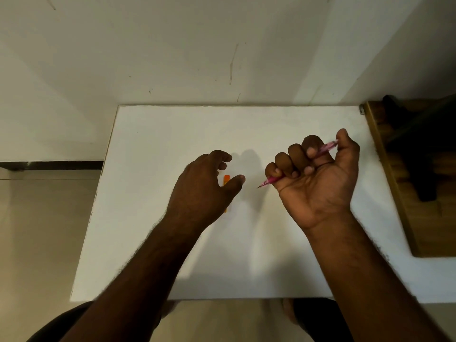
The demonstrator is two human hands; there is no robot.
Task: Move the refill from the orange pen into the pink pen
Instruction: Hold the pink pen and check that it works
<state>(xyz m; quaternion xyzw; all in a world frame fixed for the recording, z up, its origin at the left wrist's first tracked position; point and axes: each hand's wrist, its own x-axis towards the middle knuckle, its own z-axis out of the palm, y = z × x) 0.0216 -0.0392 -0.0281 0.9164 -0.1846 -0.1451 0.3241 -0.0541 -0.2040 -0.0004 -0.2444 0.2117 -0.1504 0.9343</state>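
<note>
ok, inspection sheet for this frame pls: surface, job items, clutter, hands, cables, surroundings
Surface: white table, set against a marked white wall.
Job's things: pink pen gripped in the right fist, tip pointing left; orange pen lies on the table, mostly hidden under the left hand. Whether a refill is in either pen cannot be told.
Clutter: nothing seen.
Hands: right hand curled round the pink pen, palm towards the camera; left hand over the orange pen with fingers loosely bent, contact unclear.
Cables: nothing seen.
Surroundings: wooden furniture to the right with a dark object on it; tiled floor to the left.
</note>
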